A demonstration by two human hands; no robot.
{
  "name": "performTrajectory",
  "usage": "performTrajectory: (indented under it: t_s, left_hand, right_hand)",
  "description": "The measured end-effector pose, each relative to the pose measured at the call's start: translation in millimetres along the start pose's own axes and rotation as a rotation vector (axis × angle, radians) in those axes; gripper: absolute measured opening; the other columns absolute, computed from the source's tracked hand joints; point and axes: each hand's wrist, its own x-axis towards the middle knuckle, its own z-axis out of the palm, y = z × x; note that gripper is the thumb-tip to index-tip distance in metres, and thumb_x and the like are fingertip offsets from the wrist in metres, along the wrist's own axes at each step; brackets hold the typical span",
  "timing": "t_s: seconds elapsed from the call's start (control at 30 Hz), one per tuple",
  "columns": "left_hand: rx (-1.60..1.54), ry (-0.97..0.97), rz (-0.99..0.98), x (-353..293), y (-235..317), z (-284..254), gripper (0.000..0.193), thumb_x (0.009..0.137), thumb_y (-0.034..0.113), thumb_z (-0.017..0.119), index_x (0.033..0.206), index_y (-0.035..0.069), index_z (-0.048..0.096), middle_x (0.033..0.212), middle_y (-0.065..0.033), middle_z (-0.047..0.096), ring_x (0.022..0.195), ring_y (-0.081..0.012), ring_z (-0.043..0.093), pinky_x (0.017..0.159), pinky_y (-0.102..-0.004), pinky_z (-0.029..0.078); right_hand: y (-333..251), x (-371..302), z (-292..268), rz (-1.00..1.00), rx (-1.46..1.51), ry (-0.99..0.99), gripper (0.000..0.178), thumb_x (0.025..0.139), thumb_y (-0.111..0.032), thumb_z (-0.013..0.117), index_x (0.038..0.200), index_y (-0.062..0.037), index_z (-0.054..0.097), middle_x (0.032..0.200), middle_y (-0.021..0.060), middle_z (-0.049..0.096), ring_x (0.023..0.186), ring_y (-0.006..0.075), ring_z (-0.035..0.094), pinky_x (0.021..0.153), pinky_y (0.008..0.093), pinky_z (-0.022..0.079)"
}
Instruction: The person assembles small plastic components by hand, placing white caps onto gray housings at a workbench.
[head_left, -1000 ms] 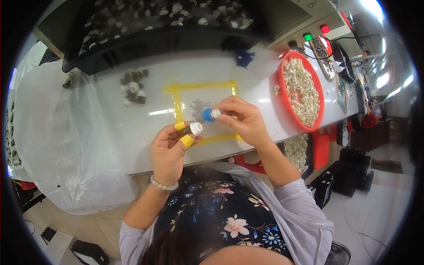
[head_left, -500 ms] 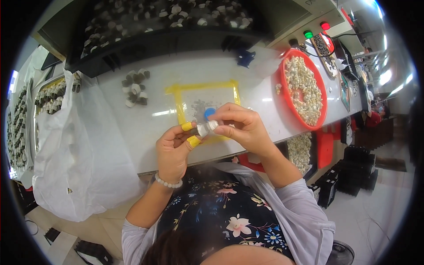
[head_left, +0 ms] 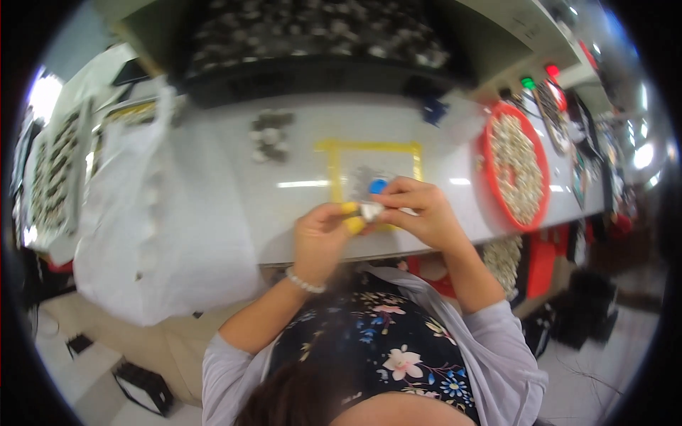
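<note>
Over the white worktable, both of my hands meet at a small dark-and-white cylindrical part (head_left: 369,211). My left hand (head_left: 323,231) is closed on its dark end between thumb and forefinger, both wrapped in yellow covers. My right hand (head_left: 420,208) pinches the white end with thumb and forefinger; whether that end is a separate piece I cannot tell. Right behind the fingertips is a round blue thing (head_left: 378,186), partly hidden by the right hand. Beneath lies a yellow tape frame (head_left: 334,170) stuck on the table, with dark specks inside it.
Several similar parts (head_left: 270,136) lie in a cluster left of the tape. On the right stands a red basin (head_left: 543,181) of pale small pieces. A dark tray (head_left: 312,74) of parts sits in the machine at the back. White sheeting (head_left: 163,227) hangs over the left edge.
The whole view has swung, so the table and hands sit farther right in the picture, and it is blurred. Both hands keep their hold on the small part.
</note>
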Motion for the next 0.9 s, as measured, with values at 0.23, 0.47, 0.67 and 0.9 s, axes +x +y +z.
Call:
performTrajectory:
  t_s: [0.23,0.47,0.67,0.9]
  left_hand:
    - [-0.034,-0.026,0.115,-43,76,-8,0.023,0.079,-0.008,0.056,0.100,0.000,0.052,0.099,-0.0103,0.059,0.090,-0.0200,0.060,0.084,-0.0322,0.050]
    - [1.400,0.580,0.413,-26,215,-177,0.024,0.077,0.008,0.061,0.099,-0.003,0.061,0.091,-0.0082,0.063,0.076,-0.0114,0.060,0.069,-0.0222,0.047]
    - [0.925,0.721,0.636,17,257,-233,0.026,0.078,0.010,0.061,0.102,-0.001,0.061,0.091,-0.0142,0.063,0.073,-0.0150,0.063,0.063,-0.0259,0.049]
    - [0.693,0.699,0.430,44,281,-254,0.047,0.079,0.000,0.057,0.124,-0.004,0.043,0.091,-0.0144,0.063,0.073,-0.0185,0.063,0.061,-0.0234,0.050]
  right_hand:
    - [-6,-5,-16,-0.008,0.351,-0.076,0.033,0.075,0.001,0.060,0.108,0.0006,0.060,0.090,0.0087,0.060,0.078,0.0161,0.058,0.070,0.0250,0.046]
    - [4,-13,-21,-0.010,0.348,0.056,0.030,0.079,0.003,0.057,0.109,0.0036,0.058,0.089,0.0086,0.058,0.079,0.0149,0.055,0.072,0.0240,0.045]
    - [5,-20,-16,0.041,0.339,0.062,0.029,0.079,0.004,0.056,0.108,0.0046,0.058,0.088,0.0092,0.058,0.081,0.0158,0.055,0.072,0.0251,0.046]
    - [11,-27,-15,0.087,0.243,0.048,0.029,0.077,0.003,0.059,0.105,0.0019,0.060,0.082,0.0082,0.060,0.079,0.0153,0.058,0.073,0.0249,0.046]
